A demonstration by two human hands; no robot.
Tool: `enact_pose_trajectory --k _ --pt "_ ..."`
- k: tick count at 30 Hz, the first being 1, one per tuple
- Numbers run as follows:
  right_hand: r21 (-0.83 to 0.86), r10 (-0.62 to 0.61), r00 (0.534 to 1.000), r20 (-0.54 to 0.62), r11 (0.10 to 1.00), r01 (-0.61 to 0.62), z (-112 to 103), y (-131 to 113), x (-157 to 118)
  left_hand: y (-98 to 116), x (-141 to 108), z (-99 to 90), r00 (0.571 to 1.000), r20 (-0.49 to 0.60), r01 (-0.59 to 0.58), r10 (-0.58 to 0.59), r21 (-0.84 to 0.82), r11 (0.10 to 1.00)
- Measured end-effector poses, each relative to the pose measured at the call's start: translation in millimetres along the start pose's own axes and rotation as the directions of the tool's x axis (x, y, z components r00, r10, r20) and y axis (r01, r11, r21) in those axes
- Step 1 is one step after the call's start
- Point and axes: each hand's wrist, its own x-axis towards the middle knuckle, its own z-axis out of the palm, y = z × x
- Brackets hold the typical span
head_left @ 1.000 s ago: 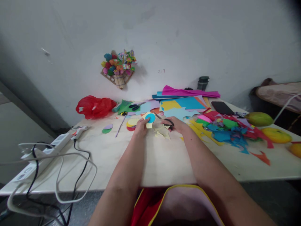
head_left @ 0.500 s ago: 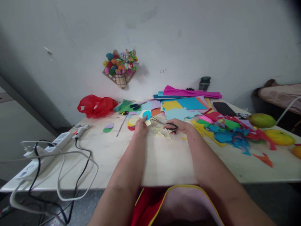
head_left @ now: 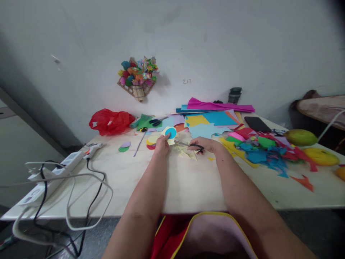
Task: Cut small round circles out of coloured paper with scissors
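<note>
Between the thumb and fingers of my left hand (head_left: 162, 144) is a pale yellow piece of paper (head_left: 171, 142) with a blue paper circle (head_left: 170, 133) lying on its face. My thumb presses on the circle. My right hand (head_left: 205, 144) is closed round the black handles of a pair of scissors (head_left: 196, 146). The blades point left and reach the right edge of the yellow paper. Pale yellow paper scraps (head_left: 186, 154) lie on the table under the scissors. Just left of my left hand are yellow and red paper circles (head_left: 151, 141).
Coloured paper scraps (head_left: 265, 153), a phone (head_left: 257, 124) and mangoes (head_left: 320, 157) are on the right. Behind my hands lie paper sheets (head_left: 207, 130) and second scissors (head_left: 157, 121). A red plastic bag (head_left: 111, 121) stands back left, a power strip (head_left: 51, 176) with loose cables at left.
The scissor blades have closed up at the paper's edge. My left hand has turned the yellow paper and blue circle slightly to the right.
</note>
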Motion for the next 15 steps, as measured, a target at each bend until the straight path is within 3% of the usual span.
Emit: enact_pose_trajectory --k 6,15 --pt "-0.029 0.024 0.999 -0.034 0.999 -0.025 6 -5 2 2 -5 3.2 0.998 0.044 0.036 -0.039 0.080 0.996" --pt "-0.077 -0.046 0.999 0.007 0.996 0.046 8 0 12 0 -5 2.6 0.995 0.072 0.058 -0.066 0.110 0.992"
